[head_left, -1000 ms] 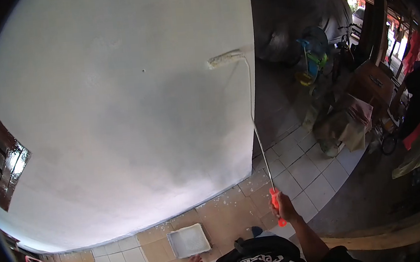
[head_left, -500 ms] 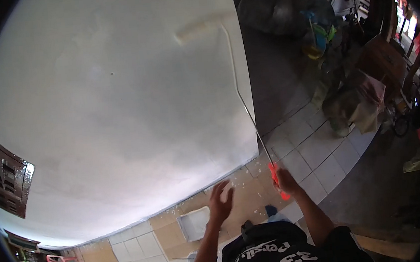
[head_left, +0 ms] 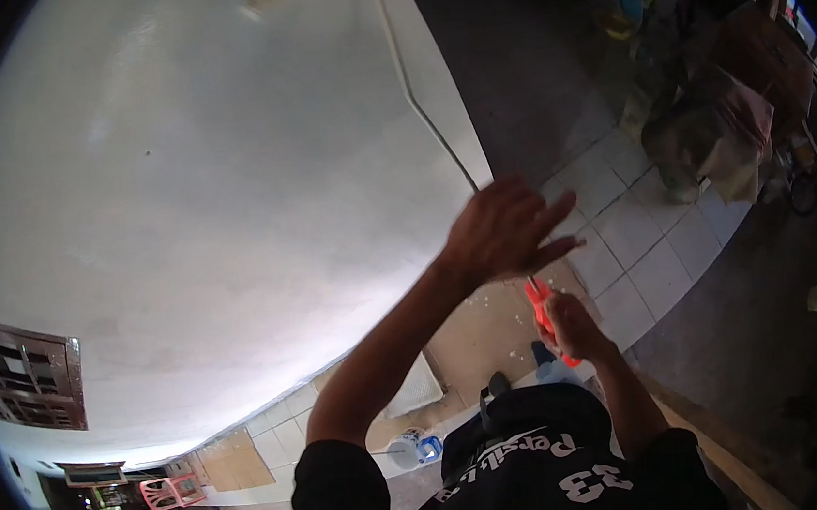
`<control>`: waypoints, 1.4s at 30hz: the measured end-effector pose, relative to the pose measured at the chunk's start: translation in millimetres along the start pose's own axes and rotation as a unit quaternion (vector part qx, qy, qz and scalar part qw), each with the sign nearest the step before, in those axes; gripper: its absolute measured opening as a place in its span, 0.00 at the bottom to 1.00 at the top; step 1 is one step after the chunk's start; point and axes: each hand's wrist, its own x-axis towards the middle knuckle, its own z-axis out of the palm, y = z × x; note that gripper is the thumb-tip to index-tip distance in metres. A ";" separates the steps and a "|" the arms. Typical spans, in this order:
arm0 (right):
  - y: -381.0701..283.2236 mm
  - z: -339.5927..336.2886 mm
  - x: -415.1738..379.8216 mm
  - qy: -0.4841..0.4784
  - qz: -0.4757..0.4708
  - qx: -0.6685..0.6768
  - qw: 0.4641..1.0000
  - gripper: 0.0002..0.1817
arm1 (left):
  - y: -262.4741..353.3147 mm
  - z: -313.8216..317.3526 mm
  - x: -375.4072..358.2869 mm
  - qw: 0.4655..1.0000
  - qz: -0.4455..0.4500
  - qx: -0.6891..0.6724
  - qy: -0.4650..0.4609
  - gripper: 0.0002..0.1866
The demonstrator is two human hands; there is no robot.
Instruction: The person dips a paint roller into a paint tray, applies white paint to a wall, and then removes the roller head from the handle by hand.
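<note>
My right hand (head_left: pixel 575 326) is closed around the red handle (head_left: pixel 538 304) of a long paint roller. Its bent metal rod (head_left: pixel 408 95) runs up and left to the pale roller head (head_left: pixel 255 4), which lies against the white wall (head_left: pixel 231 222) near the top of view. Just above the handle, my left hand (head_left: pixel 508 227) crosses in front of the rod with fingers stretched out, hiding part of it. A white paint tray (head_left: pixel 418 388) on the floor is partly covered by my left forearm.
A small bucket (head_left: pixel 408 452) stands near the tray. Paint-spotted brown sheets (head_left: pixel 488 335) cover some floor tiles (head_left: pixel 635 235). To the right is a covered pile (head_left: pixel 714 136). A pink plastic chair (head_left: pixel 172 492) and a dark window frame (head_left: pixel 25 371) are far left.
My left hand has risen from above the tray to in front of the roller's rod. The roller head now appears higher and farther left, and the view has shifted. My right hand keeps its grip.
</note>
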 end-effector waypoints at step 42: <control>147.5 -26.7 -47.8 0.063 0.080 -0.155 0.983 0.29 | 59.3 157.2 -42.4 0.987 -0.096 -0.112 0.055 0.18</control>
